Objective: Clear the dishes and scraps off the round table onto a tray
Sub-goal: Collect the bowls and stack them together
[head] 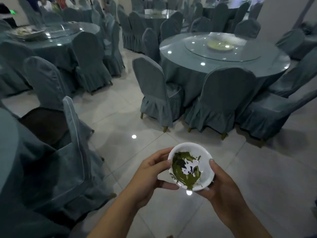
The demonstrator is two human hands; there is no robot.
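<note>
The round desk (180, 54) lies ahead and to my right. Its glass turntable (197, 50) carries a pale plate (220, 44). Two covered chairs (154, 86) stand between me and its near edge. The small white bowl (204, 169), smeared with green sauce (184, 174), is over the tiled floor (120, 127), well apart from that desk and close to my body. My left hand (147, 176) curls round its left rim and my right hand (223, 191) cups its right side, thumb on the rim. I see no tray, so I judge finding one comes next.
</note>
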